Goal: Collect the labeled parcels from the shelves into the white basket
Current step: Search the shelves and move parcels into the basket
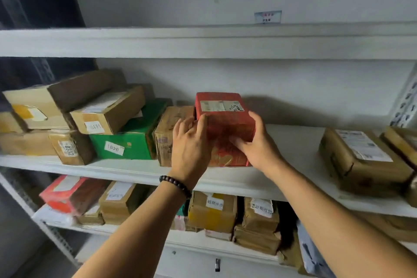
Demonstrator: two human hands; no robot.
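red parcel [225, 123] stands tall on the middle shelf [291, 149], just between both hands: left hand [191, 144] grips its left side, right hand [257, 144] grips its right.

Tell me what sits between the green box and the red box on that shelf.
In the head view, one brown cardboard box stands between the green box and the red box, partly behind the left hand.
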